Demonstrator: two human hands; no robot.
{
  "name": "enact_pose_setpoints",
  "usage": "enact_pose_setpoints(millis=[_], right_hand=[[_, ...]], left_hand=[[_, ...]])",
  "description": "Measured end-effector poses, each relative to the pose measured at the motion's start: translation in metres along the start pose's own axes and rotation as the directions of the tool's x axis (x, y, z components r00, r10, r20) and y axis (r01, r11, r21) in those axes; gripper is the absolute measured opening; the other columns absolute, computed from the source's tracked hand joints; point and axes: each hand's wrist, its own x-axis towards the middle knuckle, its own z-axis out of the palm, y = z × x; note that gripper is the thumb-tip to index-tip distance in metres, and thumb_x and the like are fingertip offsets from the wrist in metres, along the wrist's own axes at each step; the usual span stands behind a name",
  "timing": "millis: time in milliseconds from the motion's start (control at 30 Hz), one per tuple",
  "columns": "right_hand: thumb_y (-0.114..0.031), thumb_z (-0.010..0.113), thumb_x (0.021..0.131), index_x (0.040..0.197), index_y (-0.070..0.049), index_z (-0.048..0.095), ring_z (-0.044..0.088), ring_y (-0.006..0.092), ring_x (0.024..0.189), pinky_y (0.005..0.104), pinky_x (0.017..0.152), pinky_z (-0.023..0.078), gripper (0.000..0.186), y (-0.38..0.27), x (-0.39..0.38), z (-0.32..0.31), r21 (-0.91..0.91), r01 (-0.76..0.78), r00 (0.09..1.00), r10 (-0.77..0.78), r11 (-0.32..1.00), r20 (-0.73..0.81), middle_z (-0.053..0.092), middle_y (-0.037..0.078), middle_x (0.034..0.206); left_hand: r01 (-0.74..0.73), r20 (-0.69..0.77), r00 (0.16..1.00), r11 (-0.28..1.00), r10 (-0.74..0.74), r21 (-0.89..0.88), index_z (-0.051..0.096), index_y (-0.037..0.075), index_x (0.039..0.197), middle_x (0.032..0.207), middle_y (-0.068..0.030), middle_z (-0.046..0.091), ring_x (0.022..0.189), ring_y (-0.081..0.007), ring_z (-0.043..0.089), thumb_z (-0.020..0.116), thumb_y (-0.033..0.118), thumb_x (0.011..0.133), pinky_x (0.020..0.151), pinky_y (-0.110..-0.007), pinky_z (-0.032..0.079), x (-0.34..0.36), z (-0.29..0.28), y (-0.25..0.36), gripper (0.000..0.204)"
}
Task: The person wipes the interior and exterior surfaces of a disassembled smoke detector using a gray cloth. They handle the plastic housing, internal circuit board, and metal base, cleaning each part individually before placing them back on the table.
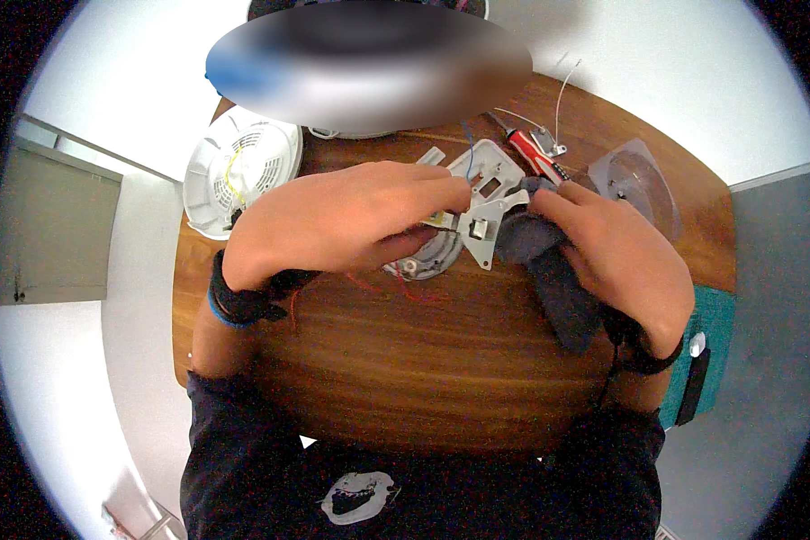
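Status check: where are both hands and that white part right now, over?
Left hand gripping white plastic bracket over round metal part. Right hand holds dark cloth against it. Red screwdriver lies beyond.

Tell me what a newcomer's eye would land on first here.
At the centre, the left hand and right hand meet over a white plastic part, the right one holding a dark grey cloth. Left of them, a round white vented housing sits at the edge of the wooden table.
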Motion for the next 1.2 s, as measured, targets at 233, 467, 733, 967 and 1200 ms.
enact_pose_setpoints(millis=[233,467,733,967,1200], right_hand=[[-0.004,0.059,0.093,0.128,-0.01,0.072,0.076,0.0418,0.098,0.0504,0.084,0.064,0.037,-0.008,0.003,0.002,-0.03,0.074,0.997,-0.074,0.997,-0.007,0.07,0.018,0.119],[-0.005,0.059,0.096,0.125,-0.008,0.072,0.074,0.0372,0.107,0.0472,0.088,0.064,0.032,-0.015,0.023,0.032,-0.011,0.304,0.937,-0.301,0.953,-0.176,0.07,0.014,0.121],[-0.01,0.079,0.086,0.127,-0.009,0.071,0.072,0.0412,0.107,0.0501,0.089,0.063,0.043,-0.021,0.032,0.062,0.057,0.241,0.967,-0.234,0.969,-0.103,0.061,0.019,0.132],[-0.011,0.085,0.084,0.131,-0.013,0.07,0.073,0.0433,0.103,0.0523,0.087,0.062,0.05,-0.029,0.039,0.058,0.047,0.102,0.994,-0.103,0.994,0.031,0.064,0.018,0.129],[-0.014,0.076,0.09,0.122,-0.012,0.074,0.077,0.0407,0.093,0.051,0.079,0.065,0.032,-0.026,0.039,0.067,-0.003,0.189,0.98,-0.189,0.982,-0.06,0.071,0.02,0.111]], left_hand=[[0.05,-0.048,0.998,0.997,-0.047,0.054,0.06,0.003,0.143,0.136,-0.0205,0.069,0.127,-0.0442,0.066,0.08,0.016,0.095,0.107,-0.048,0.054,0.005,0.0,-0.003,0.054],[0.109,-0.046,0.994,0.986,-0.104,0.124,0.058,0.006,0.151,0.146,-0.0191,0.067,0.133,-0.0414,0.065,0.085,0.02,0.093,0.113,-0.047,0.053,0.002,0.001,-0.012,0.066],[0.213,-0.096,0.973,0.977,-0.212,0.009,0.057,0.006,0.151,0.141,-0.0203,0.069,0.129,-0.043,0.066,0.085,0.02,0.094,0.108,-0.049,0.054,-0.008,0.013,-0.011,0.064],[0.198,-0.374,0.897,0.971,-0.235,-0.135,0.054,0.004,0.152,0.121,-0.0164,0.078,0.108,-0.0297,0.078,0.086,0.012,0.093,0.088,-0.039,0.061,-0.028,0.047,-0.017,0.067],[0.185,-0.329,0.91,0.957,-0.253,-0.224,0.063,0.004,0.137,0.114,-0.0103,0.081,0.105,-0.0236,0.079,0.086,0.006,0.092,0.092,-0.039,0.062,-0.029,0.049,-0.027,0.05]])
